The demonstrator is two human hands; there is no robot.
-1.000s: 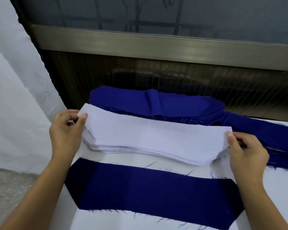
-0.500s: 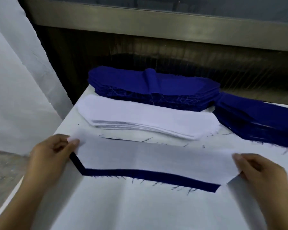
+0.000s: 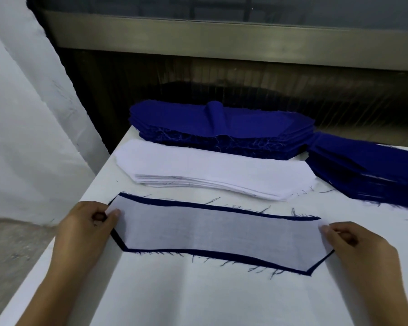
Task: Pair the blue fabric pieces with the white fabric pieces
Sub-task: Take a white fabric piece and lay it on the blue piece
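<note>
A thin white fabric piece (image 3: 217, 231) lies flat on top of a single blue fabric piece (image 3: 245, 257), whose dark edge shows as a narrow border all round. My left hand (image 3: 87, 229) pinches the white piece's left end between thumb and fingers. My right hand (image 3: 356, 245) pinches its right end. Behind them sits a stack of white pieces (image 3: 210, 170). Further back is a stack of blue pieces (image 3: 222, 128) with a raised fold in its top layer. Another blue stack (image 3: 368, 172) lies at the right.
Everything rests on a white table (image 3: 174, 297), whose left edge runs diagonally beside a grey floor (image 3: 10, 250). A white cloth or wall (image 3: 21, 114) hangs at the left. A dark panel with a metal rail (image 3: 222, 38) stands right behind the stacks.
Both hands lifted the top white piece off the white stack, brought it toward me and laid it down over the single blue piece. It now covers the blue piece almost fully.
</note>
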